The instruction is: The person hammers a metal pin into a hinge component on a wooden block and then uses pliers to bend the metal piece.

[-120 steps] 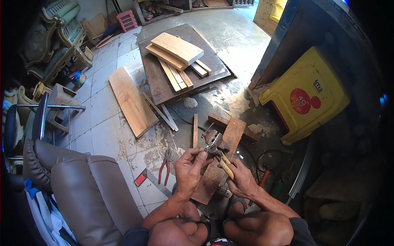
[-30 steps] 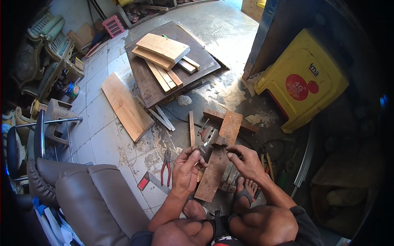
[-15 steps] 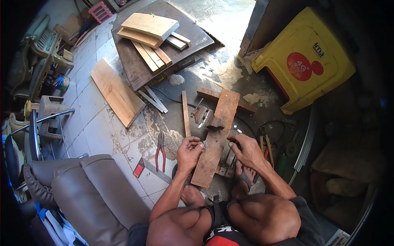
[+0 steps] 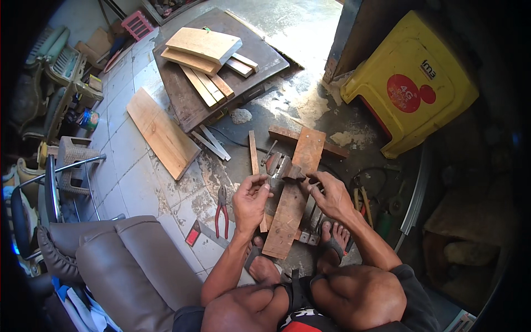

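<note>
My left hand (image 4: 250, 203) hovers left of a long brown board (image 4: 287, 221), its thumb and fingers pinched together. Whatever they hold is too small to name. On the board's other side, my right hand (image 4: 334, 198) has curled fingers, the tips close to a dark wooden block (image 4: 293, 172) that sits across the board. I cannot make out anything in them. A metal vise-like tool (image 4: 275, 164) with a rod lies beside the block. Under the board's far end runs a wooden crosspiece (image 4: 336, 149). A thin wood strip (image 4: 254, 155) passes behind my left hand.
Red-handled pliers (image 4: 222, 213) and a try square (image 4: 193, 234) lie on the tiles at left. Lumber (image 4: 203, 43) is stacked on a low dark table (image 4: 260, 33); a plank (image 4: 163, 133) rests beside it. A yellow plastic stool (image 4: 412, 83) stands right; a brown padded seat (image 4: 133, 271) is near left.
Both hands have moved slightly away from me, up along the board toward the dark block. The whole view has shifted a little.
</note>
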A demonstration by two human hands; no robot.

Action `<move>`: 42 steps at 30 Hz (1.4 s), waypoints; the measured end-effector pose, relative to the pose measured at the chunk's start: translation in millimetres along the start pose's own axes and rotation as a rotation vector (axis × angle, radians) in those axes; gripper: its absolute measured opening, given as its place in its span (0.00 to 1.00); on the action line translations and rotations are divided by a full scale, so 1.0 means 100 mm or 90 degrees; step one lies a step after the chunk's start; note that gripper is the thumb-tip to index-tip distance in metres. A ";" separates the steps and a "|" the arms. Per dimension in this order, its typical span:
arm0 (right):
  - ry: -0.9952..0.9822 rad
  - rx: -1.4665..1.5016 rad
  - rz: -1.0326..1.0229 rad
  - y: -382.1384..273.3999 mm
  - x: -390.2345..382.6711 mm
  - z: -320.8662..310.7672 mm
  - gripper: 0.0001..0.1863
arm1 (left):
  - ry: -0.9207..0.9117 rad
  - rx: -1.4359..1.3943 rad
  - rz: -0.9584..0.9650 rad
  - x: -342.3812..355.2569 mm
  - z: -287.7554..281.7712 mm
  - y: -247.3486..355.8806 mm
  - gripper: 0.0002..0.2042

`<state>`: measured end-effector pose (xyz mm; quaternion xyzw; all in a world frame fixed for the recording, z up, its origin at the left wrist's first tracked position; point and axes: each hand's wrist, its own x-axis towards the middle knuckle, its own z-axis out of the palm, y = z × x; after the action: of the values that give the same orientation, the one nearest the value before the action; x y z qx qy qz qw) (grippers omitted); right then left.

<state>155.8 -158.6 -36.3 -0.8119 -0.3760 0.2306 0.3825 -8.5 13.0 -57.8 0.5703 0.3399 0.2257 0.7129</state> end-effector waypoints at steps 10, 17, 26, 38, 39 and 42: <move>0.003 0.001 -0.028 -0.03 0.18 0.05 0.16 | 0.082 0.249 0.126 0.16 0.21 0.14 0.16; -0.003 0.008 -0.043 -0.06 0.53 0.00 0.15 | 0.105 0.419 0.212 0.13 0.31 0.14 0.14; -0.249 -0.041 -0.172 0.28 1.81 0.46 0.22 | 0.137 0.445 0.211 0.12 0.40 0.20 0.11; -0.436 -0.187 -0.121 0.32 2.19 0.92 0.26 | 0.152 0.436 0.150 0.13 0.40 0.18 0.11; -0.387 -0.180 -0.141 0.29 2.19 0.90 0.25 | 0.150 0.445 0.142 0.12 0.39 0.20 0.11; -0.360 -0.058 -0.181 -0.04 2.10 0.55 0.25 | 0.151 0.455 0.128 0.10 0.40 0.24 0.11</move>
<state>245.9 32.7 -84.0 -0.6711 -0.5872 0.3744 0.2541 29.5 -0.5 -32.2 0.7833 0.4194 0.2259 0.3993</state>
